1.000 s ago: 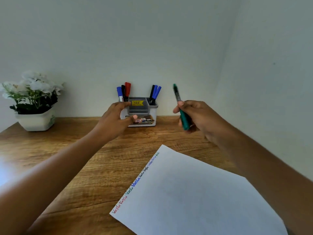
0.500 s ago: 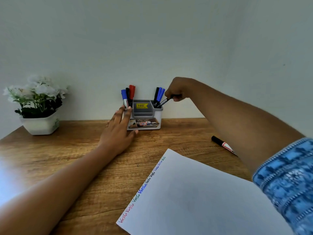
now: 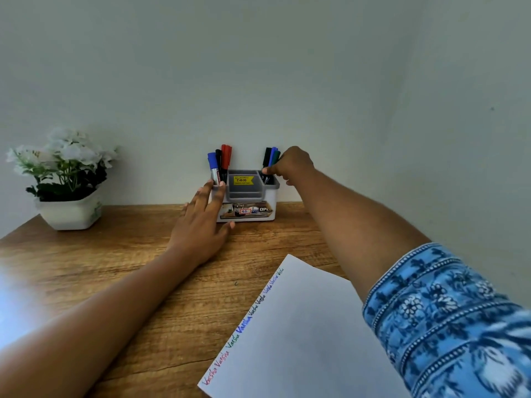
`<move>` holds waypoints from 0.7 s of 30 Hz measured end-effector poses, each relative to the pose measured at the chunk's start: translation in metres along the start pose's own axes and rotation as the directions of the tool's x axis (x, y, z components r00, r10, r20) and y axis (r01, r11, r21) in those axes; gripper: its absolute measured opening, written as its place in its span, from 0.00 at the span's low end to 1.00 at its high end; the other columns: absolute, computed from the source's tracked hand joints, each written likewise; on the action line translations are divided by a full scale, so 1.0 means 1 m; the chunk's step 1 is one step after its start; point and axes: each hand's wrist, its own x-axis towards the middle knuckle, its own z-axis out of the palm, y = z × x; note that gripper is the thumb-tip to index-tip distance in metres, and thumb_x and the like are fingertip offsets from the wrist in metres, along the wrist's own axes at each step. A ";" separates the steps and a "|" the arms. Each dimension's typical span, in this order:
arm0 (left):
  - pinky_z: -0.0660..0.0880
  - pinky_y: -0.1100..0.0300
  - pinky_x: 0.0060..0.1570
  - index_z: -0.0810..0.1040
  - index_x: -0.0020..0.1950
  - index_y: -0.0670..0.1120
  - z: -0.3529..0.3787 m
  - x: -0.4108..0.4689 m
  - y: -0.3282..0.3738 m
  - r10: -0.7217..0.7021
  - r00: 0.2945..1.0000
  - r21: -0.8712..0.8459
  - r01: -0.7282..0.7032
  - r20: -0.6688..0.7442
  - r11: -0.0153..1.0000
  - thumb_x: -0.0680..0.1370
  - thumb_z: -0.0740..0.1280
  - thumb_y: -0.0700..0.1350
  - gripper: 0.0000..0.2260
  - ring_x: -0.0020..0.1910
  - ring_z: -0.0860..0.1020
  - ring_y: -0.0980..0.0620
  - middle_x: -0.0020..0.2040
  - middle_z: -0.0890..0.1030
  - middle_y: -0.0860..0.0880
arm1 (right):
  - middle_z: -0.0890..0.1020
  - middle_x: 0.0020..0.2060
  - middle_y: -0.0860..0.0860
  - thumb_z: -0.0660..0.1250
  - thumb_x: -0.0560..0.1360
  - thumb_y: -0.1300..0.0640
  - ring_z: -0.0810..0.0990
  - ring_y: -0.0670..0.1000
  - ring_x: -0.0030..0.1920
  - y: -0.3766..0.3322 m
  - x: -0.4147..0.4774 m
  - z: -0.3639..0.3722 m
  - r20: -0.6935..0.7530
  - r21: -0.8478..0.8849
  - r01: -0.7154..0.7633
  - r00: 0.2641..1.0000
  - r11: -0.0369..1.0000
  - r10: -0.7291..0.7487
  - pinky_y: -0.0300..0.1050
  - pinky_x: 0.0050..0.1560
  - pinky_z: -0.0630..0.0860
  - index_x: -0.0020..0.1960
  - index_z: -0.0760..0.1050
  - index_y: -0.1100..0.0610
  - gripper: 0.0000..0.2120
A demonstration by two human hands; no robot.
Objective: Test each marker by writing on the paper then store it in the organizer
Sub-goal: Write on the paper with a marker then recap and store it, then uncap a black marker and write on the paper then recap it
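Mid-frame, our left hand (image 3: 202, 225) pressed straight fingers against the left side of the organizer (image 3: 271, 198). Our right hand (image 3: 291, 168), fingers curled, seemed to pinch the green marker (image 3: 276, 157) standing in the right compartment. The paper (image 3: 301, 340) lay at lower right on the tabletop (image 3: 115, 268).

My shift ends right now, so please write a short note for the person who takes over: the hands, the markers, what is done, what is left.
Left hand: open, fingers resting against the organizer at its left front.
Right hand: pinches the green marker, which stands in the right compartment.
Done: left-compartment markers (blue, black, red) and right-compartment markers (black, blue) are stored; test words run along the paper edge.
Left: release the green marker. The right arm hides part of the table; check there for loose markers.
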 end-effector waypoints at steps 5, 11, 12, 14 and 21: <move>0.50 0.45 0.74 0.41 0.78 0.53 -0.004 -0.005 0.002 0.013 1.000 -0.033 -0.012 0.020 0.999 0.78 0.61 0.59 0.37 0.78 0.44 0.47 0.79 0.41 0.49 | 0.76 0.37 0.51 0.76 0.65 0.44 0.77 0.54 0.41 0.007 -0.032 -0.016 -0.036 -0.066 0.068 0.997 0.995 -0.070 0.42 0.34 0.70 0.40 0.70 0.57 0.20; 0.46 0.45 0.74 0.45 0.78 0.55 -0.023 -0.036 0.038 0.043 0.985 -0.142 -0.019 0.169 0.990 0.77 0.60 0.62 0.36 0.77 0.43 0.48 0.79 0.42 0.51 | 0.80 0.51 0.52 0.74 0.68 0.46 0.79 0.53 0.51 0.047 -0.087 -0.039 -0.141 0.052 0.152 0.980 0.987 -0.144 0.45 0.49 0.74 0.57 0.77 0.56 0.22; 0.48 0.45 0.74 0.47 0.78 0.56 -0.028 -0.044 0.045 0.065 0.966 -0.199 -0.014 0.250 0.980 0.75 0.59 0.64 0.36 0.77 0.45 0.48 0.79 0.44 0.52 | 0.81 0.48 0.51 0.74 0.68 0.47 0.79 0.52 0.50 0.056 -0.095 -0.045 -0.135 0.042 0.156 0.980 0.987 -0.149 0.45 0.49 0.74 0.54 0.78 0.55 0.19; 0.52 0.46 0.74 0.49 0.77 0.59 -0.039 -0.063 0.056 0.118 0.896 -0.243 -0.012 0.428 0.970 0.71 0.58 0.68 0.37 0.77 0.50 0.50 0.79 0.49 0.55 | 0.80 0.42 0.48 0.74 0.68 0.49 0.79 0.50 0.47 0.076 -0.110 -0.059 -0.102 -0.020 0.148 0.983 0.989 -0.149 0.43 0.46 0.73 0.48 0.80 0.53 0.12; 0.54 0.52 0.73 0.46 0.76 0.63 -0.054 -0.094 0.060 0.160 0.767 -0.148 -0.086 0.621 0.985 0.66 0.53 0.77 0.42 0.76 0.55 0.52 0.78 0.53 0.57 | 0.81 0.47 0.50 0.74 0.68 0.51 0.78 0.52 0.51 0.150 -0.133 -0.101 -0.010 -0.394 -0.040 0.999 0.918 0.039 0.46 0.48 0.74 0.45 0.78 0.51 0.08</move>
